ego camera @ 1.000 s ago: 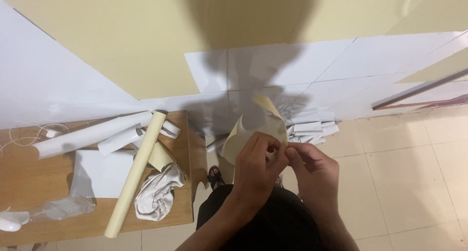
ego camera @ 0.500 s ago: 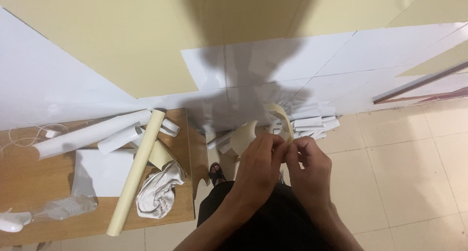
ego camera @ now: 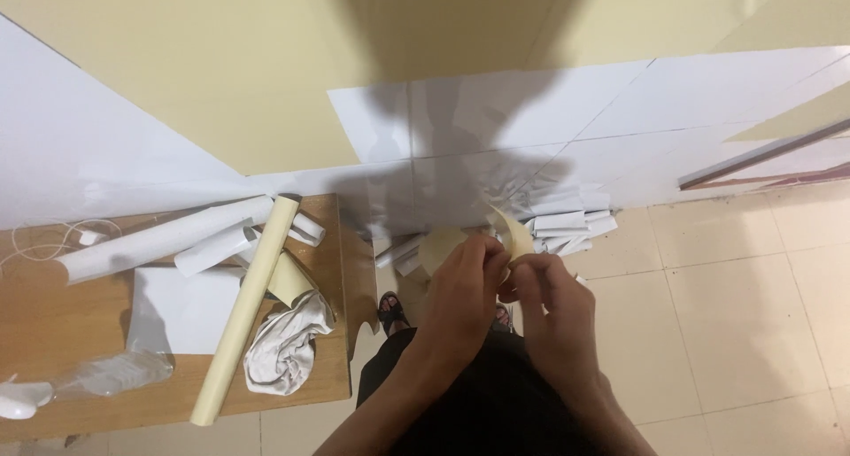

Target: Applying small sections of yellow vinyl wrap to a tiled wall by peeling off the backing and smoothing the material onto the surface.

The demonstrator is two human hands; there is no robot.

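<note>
Head view shows a cream paper strip [ego camera: 509,230] curling up in front of the person's waist, pinched between the fingertips of the left hand [ego camera: 465,283] and right hand [ego camera: 544,301]. Below lie white paper rolls [ego camera: 567,221] on the tiled floor [ego camera: 735,314]; a long cream roll [ego camera: 248,305] and crumpled cloth [ego camera: 283,350] rest on the wooden table [ego camera: 53,323] to the left.
</note>
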